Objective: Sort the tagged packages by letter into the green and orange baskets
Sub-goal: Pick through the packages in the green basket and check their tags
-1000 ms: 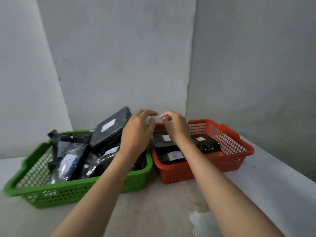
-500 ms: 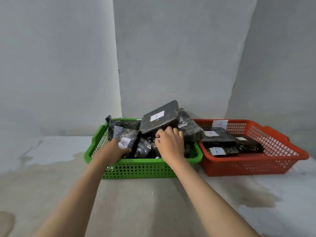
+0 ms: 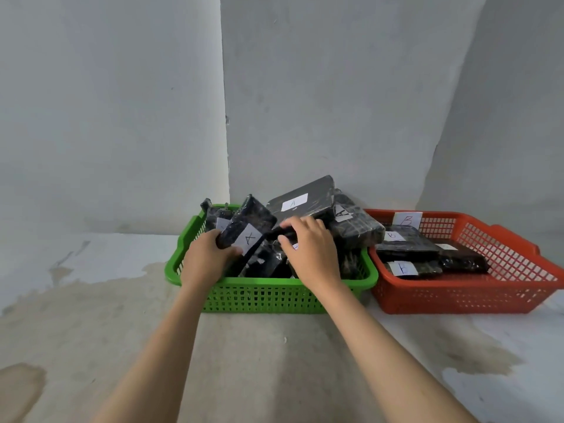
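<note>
A black wrapped package [image 3: 247,228] with a white tag marked "A" [image 3: 250,239] stands tilted in the green basket [image 3: 268,296], held up by the left hand [image 3: 207,257], whose fingers curl round its lower left edge with the thumb against the tag's bottom corner. Just to the right of that grip, the right hand [image 3: 311,251] curls its fingers over the edge of another dark package [image 3: 285,233] in the same basket; what that one's tag reads cannot be told.

Behind the right hand, a large flat package [image 3: 305,198] leans on the pile, its white tag showing a faint "A". To the right of it a plastic-wrapped package [image 3: 357,224] carries a tag with a bold "A". More black packages lie heaped under and behind both hands, and one at the back left has a tag that is partly hidden.

Further right, touching the green basket's side, sits the orange basket [image 3: 476,296]. A white tag marked "B" [image 3: 407,219] is fixed to its far wall. Inside it lie black packages [image 3: 409,244]; two tags there read "B", and a third is too small to read.

Both baskets rest on a pale stained surface [image 3: 259,361] against a grey wall [image 3: 335,87].
</note>
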